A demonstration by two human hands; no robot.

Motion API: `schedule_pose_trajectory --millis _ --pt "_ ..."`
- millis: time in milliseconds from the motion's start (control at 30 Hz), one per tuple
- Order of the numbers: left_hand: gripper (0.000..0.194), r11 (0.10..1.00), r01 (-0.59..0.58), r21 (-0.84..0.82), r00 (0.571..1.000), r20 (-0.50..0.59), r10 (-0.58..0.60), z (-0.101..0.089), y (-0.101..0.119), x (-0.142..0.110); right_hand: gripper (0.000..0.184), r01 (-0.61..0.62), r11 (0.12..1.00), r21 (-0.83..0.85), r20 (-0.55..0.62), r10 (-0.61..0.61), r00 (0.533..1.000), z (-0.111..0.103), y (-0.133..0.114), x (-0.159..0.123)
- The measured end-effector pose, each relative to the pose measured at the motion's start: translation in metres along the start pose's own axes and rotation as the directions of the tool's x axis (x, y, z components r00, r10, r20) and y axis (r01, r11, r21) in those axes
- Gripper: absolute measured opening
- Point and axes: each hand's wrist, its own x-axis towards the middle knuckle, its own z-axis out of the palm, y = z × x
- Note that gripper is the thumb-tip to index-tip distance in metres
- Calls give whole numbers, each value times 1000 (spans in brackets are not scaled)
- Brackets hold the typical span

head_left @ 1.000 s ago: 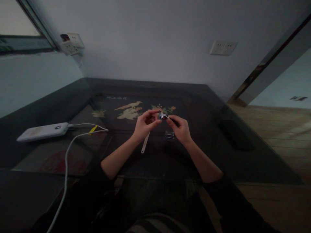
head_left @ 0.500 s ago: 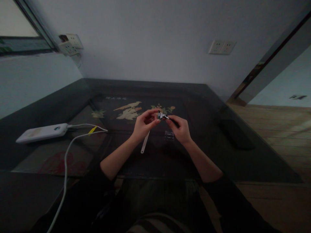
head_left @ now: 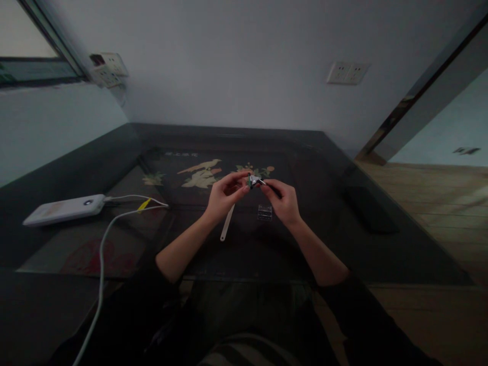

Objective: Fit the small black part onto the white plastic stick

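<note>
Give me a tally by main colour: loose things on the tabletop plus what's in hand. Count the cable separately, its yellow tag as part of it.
White: 3 (oblong device, cable, narrow strip)
Dark: 1 (flat slab)
Clear: 1 (small case)
Silver and black: 1 (razor-like tool, in hand)
Total: 6

A white box [head_left: 64, 210] with a cord [head_left: 101, 259] lies toward the table's [head_left: 381, 264] left edge, a flat black thing [head_left: 369, 210] near the right.
</note>
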Motion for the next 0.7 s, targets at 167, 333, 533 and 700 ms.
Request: schedule_pose_trajectory --millis 167,333,533,700 --pt "44 1000 18 0 1000 22 -18 1 -1 0 17 40 998 -42 -9 -40 999 1 3 0" --pt "38 999 41 27 999 -37 -40 1 1 2 17 62 995 -78 9 -61 998 2 4 -1" --pt "36 999 47 2 998 -34 -47 2 1 2 16 89 992 -93 14 -88 996 1 3 -1" --pt "36 999 47 3 998 -29 -47 1 -1 3 16 76 992 -102 7 -76 997 2 5 0"
